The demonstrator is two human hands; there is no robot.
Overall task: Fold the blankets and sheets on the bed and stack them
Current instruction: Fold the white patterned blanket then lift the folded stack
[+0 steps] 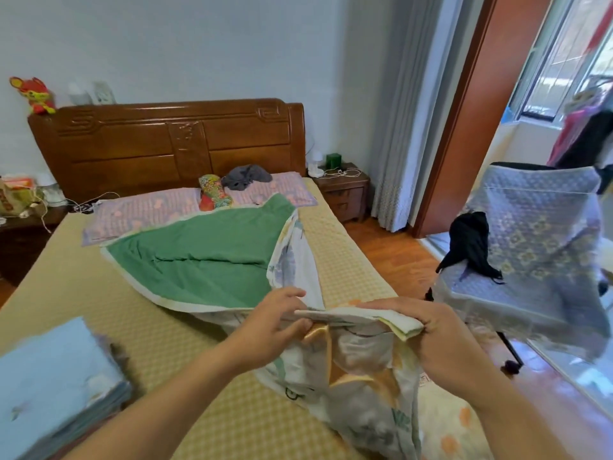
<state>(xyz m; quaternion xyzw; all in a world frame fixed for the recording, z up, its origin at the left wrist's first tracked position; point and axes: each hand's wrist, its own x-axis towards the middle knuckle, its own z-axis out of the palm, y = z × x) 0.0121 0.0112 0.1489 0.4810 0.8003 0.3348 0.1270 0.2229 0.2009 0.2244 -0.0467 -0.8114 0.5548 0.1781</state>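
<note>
Here both hands (pixel 355 330) pinch the blanket (pixel 205 260) edge between them.

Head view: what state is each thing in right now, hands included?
Green-backed quilt: partly spread, near edge lifted.
Left hand: pinching the quilt edge.
Right hand: gripping the quilt edge.
Blue blanket: folded, on the bed corner.
Pillows: flat at the headboard.
Chair cover: draped over the chair.

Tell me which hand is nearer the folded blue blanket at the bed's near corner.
Left. The left hand grips the floral quilt edge on the side toward the folded blue blanket; the right hand grips it farther away.
</note>
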